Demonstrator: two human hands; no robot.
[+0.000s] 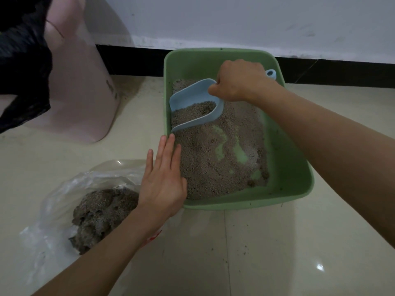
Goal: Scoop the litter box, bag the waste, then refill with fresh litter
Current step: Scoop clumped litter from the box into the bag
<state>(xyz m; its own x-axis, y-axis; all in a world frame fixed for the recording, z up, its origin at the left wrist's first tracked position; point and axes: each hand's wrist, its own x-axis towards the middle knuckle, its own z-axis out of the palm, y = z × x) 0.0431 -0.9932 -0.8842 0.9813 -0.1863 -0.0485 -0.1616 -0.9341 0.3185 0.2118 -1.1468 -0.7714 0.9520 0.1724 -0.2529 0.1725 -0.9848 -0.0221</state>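
Note:
A green litter box (292, 167) sits on the floor against the wall, holding grey-brown litter (213, 167) with bare green patches in the middle. My right hand (239, 81) grips the handle of a light blue scoop (192, 92), which is loaded with litter at the box's far left corner. My left hand (164, 180) lies flat and open on the box's left rim, fingers apart, holding nothing. To the left, a clear plastic bag (64, 195) lies on the floor with a heap of clumped waste (102, 212) inside.
A pink plastic bin (85, 99) with a black bag (21, 67) draped over it stands at the back left. A black skirting board (342, 71) runs under the white wall. The pale tiled floor (277, 253) carries scattered litter grains.

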